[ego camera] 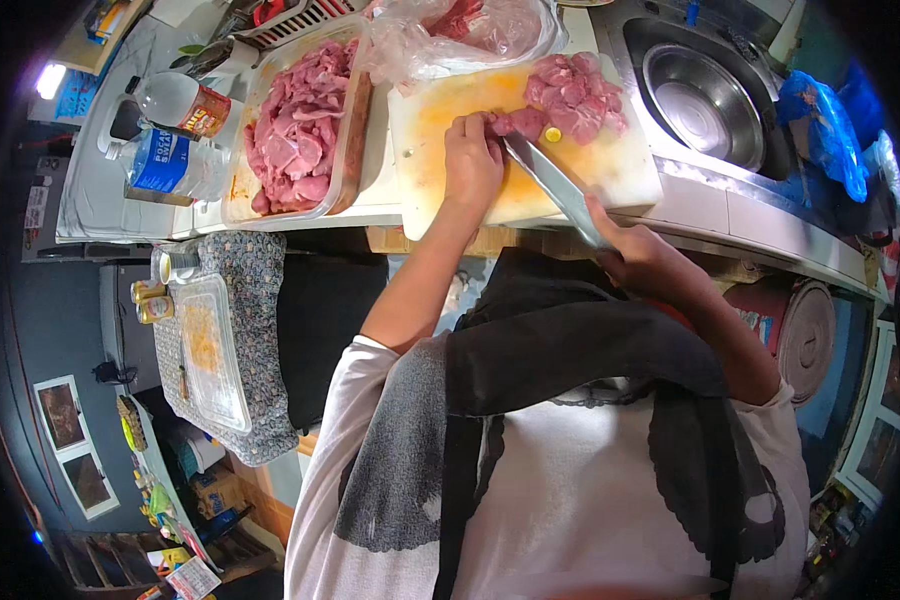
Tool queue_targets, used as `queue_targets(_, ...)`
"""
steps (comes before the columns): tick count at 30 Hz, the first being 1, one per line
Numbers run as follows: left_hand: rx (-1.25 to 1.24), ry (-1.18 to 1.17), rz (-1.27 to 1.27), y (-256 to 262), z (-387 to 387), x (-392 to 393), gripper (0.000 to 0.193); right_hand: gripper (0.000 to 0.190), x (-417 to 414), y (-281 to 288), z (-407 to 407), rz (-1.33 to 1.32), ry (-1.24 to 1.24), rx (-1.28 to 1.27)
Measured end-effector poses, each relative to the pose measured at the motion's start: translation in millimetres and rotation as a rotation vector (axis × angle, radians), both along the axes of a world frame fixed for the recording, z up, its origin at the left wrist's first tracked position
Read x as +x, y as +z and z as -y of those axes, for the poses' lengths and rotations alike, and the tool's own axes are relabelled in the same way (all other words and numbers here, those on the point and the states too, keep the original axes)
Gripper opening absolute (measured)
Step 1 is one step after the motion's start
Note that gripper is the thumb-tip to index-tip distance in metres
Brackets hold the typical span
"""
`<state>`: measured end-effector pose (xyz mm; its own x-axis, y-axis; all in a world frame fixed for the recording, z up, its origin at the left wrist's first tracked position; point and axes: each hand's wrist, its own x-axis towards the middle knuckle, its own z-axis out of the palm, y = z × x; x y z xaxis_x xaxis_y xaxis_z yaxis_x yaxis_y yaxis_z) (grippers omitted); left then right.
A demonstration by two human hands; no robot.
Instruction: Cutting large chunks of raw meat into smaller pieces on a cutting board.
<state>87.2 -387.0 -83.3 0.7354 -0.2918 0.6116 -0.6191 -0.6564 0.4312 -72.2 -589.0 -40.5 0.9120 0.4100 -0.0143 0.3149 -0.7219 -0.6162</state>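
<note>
My left hand (474,159) presses its fingertips on a strip of raw meat (523,122) on the white cutting board (435,184). In my right hand (641,251) is the handle of a large kitchen knife (559,184), its index finger laid along the blade. The knife's tip touches the board or the meat strip, close to my left fingers. Cut pieces of raw meat (576,94) are heaped at the board's upper right, with a small round yellow thing (553,135) just below them. Left of the board, a plastic container (358,142) holds a large pile of raw meat (300,135).
A plastic bag of meat (487,34) lies behind the board. Right of it, a metal basin (701,109) sits in the sink (634,37). Two plastic bottles (169,101) lie left of the container. Blue plastic bags (825,139) hang at the far right.
</note>
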Motion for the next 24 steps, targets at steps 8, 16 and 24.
queue_targets(8, -0.432, 0.025, 0.095, 51.3, -92.4, 46.8, 0.012, 0.072, 10.6, 24.8, -25.8, -0.211, -0.075, -0.244)
queue_targets(16, -0.001, 0.011, 0.097, 60.6, -102.1, 44.4, 0.049, 0.071, -0.3, 39.4, -9.4, 0.054, -0.179, 0.185)
queue_targets(24, 0.074, -0.201, 0.013, 5.6, 12.8, 8.7, 0.031, 0.069, 9.9, 18.2, 6.2, -0.129, -0.301, 0.081)
